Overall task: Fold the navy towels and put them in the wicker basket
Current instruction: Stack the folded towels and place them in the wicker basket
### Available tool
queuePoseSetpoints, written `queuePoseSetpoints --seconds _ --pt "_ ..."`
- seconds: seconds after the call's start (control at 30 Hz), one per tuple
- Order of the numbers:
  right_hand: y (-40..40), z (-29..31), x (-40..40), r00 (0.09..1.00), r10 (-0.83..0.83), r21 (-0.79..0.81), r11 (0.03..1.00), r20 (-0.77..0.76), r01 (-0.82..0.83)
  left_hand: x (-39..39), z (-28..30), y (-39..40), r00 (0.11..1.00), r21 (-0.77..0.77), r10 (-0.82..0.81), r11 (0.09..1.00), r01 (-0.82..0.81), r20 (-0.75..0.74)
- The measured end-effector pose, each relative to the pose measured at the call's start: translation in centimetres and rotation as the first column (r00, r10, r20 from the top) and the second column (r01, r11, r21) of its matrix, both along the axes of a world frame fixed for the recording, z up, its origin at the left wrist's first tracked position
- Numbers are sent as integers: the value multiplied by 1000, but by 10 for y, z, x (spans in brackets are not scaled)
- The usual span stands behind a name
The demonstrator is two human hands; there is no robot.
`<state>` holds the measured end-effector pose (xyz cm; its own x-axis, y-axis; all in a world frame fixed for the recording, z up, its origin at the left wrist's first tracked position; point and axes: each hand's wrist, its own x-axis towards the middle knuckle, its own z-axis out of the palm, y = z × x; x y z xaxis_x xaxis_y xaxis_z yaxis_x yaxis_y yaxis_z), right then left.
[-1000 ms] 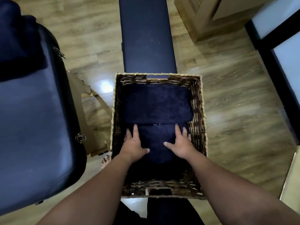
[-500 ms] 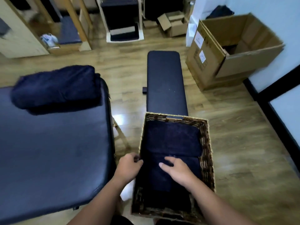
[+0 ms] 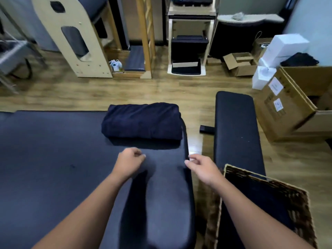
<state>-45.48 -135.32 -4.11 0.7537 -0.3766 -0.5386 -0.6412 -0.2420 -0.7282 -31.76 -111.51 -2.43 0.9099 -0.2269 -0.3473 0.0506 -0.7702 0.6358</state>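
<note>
We look down at two bare forearms that enter from the bottom edge, cut off below the elbows. The left hand (image 3: 129,163) hovers over a wide dark padded counter (image 3: 45,168), its fingers loosely curled together and holding nothing. The right hand (image 3: 203,168) hangs just past the counter's right edge, fingers slack and slightly apart, also holding nothing. Both hands are a little blurred.

At lower right stands the wicker basket (image 3: 298,200), square, woven of brown and tan strands, its near corner cut off by the picture's edge. Its inside is very dark; navy cloth (image 3: 255,209) seems to lie in it, though we cannot make out folds, and the right forearm crosses in front of it.

Beyond the hands, near the counter's far right corner, lies a folded navy towel (image 3: 142,121), a soft thick bundle with rounded edges, resting flat and well apart from both hands.

To the right of the counter, a narrow black padded bench (image 3: 235,126) runs away from us over the wood-plank floor (image 3: 161,90); the basket hides its near end. Farther right is a large open cardboard box (image 3: 280,112), with white boxes (image 3: 282,49) stacked behind it. Along the far wall stand pale wooden frames and a white step unit (image 3: 188,42), blurred.
</note>
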Motion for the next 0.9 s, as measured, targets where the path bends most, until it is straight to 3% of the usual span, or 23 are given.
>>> queuePoseSetpoints --seconds 0.1,0.27,0.33,0.47,0.7,0.9 --pt "10 6 56 995 -55 -78 995 82 61 61 12 19 998 -35 44 998 -43 48" --pt "15 10 143 986 -82 -309 943 143 123 148 9 28 962 186 -81 982 32 261" --pt "13 7 174 991 -63 -332 938 119 100 172 -1 24 972 279 -141 956 85 189" --pt "6 -8 215 998 49 -313 948 -48 -62 197 -25 15 987 214 -155 963 161 -43" --pt "7 -33 227 985 -55 -299 954 -166 3 200 -50 10 998 211 -61 975 65 -28" --pt "-3 -24 200 984 95 -376 915 -153 -147 175 -45 7 997 205 -72 976 75 -21"
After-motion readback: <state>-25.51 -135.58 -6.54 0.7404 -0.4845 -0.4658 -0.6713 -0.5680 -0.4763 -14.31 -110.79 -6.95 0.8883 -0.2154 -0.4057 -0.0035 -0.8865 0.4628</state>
